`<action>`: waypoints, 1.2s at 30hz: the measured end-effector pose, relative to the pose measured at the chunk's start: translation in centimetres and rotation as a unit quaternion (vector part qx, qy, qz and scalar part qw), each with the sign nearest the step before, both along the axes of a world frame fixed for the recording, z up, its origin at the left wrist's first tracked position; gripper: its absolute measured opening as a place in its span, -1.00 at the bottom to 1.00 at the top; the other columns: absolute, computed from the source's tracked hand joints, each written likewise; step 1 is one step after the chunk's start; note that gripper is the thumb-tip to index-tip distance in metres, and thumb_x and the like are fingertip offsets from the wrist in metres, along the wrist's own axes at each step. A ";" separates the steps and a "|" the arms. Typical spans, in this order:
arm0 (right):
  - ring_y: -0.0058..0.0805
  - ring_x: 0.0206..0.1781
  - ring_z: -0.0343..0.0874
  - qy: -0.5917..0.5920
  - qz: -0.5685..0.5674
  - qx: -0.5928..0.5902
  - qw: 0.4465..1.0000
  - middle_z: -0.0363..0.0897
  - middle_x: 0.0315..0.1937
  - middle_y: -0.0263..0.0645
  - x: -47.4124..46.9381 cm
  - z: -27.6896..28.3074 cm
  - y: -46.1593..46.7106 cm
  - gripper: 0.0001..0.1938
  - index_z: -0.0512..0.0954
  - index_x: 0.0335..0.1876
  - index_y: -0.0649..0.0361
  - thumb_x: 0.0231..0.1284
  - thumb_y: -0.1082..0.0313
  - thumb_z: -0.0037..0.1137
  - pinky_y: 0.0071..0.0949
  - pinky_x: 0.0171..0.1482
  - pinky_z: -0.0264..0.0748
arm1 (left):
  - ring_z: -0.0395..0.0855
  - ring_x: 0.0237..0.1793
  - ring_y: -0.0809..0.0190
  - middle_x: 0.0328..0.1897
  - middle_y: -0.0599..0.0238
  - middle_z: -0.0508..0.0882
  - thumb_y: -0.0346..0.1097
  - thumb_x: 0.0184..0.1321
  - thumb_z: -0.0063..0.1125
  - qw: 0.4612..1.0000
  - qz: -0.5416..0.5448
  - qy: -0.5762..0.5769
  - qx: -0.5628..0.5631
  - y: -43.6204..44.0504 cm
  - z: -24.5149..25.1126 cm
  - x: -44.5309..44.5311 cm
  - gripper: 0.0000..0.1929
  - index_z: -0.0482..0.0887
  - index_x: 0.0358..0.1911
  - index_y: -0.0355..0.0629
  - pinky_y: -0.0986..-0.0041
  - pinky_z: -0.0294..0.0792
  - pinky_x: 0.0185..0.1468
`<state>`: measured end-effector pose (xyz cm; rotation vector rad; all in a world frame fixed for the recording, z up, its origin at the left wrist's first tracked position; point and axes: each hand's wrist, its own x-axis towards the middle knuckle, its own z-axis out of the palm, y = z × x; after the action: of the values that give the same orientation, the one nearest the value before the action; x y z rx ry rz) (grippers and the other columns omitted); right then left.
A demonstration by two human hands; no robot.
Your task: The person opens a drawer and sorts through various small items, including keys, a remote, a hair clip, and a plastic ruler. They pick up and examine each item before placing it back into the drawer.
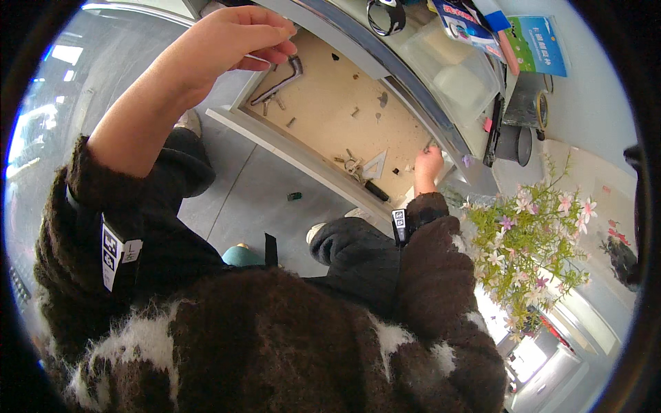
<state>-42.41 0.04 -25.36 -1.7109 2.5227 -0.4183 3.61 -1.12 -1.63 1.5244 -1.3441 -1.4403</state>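
An open drawer [330, 98] with a tan bottom lies before me. Over its far left end is my left hand [248, 38], raised, fingers bent; whether anything is between its fingertips is unclear. Below it in the drawer lie an L-shaped metal tool [281, 85] and small metal pieces [273, 102]. My right hand [428, 162] reaches into the drawer's right end, with a small dark thing at its fingertips. To its left are a clear set square [376, 166], a bunch of keys [352, 164] and a black cylindrical handle [377, 190]. Dark scraps [382, 99] are scattered about.
The tabletop [413, 46] above the drawer holds a translucent plastic box [449, 77], packets [539, 44] and a black coiled band [386, 18]. Artificial flowers [532, 232] stand at the right beside a mesh cup [514, 145]. A small dark green object [294, 196] lies on the floor.
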 end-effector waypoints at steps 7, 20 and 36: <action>-0.37 -0.56 0.60 -0.174 -0.106 0.169 0.964 0.54 -0.69 -0.13 -4.9 -3.2 0.6 -0.69 0.53 -0.50 0.43 -0.13 0.23 0.20 -0.38 -0.43 0.49 | 0.56 -0.13 0.32 -0.18 0.25 0.63 -0.18 0.27 -0.06 1.000 -0.008 -0.009 0.019 0.3 -0.6 -0.5 -0.71 0.54 -0.03 -0.13 0.51 0.37 0.04; -0.54 -0.62 0.41 -0.365 -0.046 0.245 0.897 0.49 -0.58 -0.28 -3.5 -0.3 0.6 -0.86 0.48 -0.42 0.28 -0.08 0.39 0.12 -0.59 -0.57 0.25 | 0.56 -0.12 0.30 -0.18 0.25 0.62 -0.17 0.28 -0.08 0.999 -0.033 -0.025 0.007 -0.2 -1.0 -1.7 -0.70 0.54 -0.02 -0.13 0.51 0.37 0.05; -0.61 -0.51 0.41 -0.642 -0.103 0.209 0.730 0.48 -0.46 -0.35 -3.7 1.4 2.0 -0.89 0.40 -0.34 0.16 0.05 0.49 0.08 -0.70 -0.55 0.25 | 0.55 -0.09 0.29 -0.14 0.22 0.62 -0.19 0.29 -0.12 0.998 -0.055 -0.015 -0.001 -0.4 -1.2 -2.5 -0.70 0.52 0.01 -0.13 0.49 0.36 0.06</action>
<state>-46.13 2.07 -23.92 -0.5166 1.5059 -0.6547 1.13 -1.53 -2.83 1.4962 -1.4684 -1.4870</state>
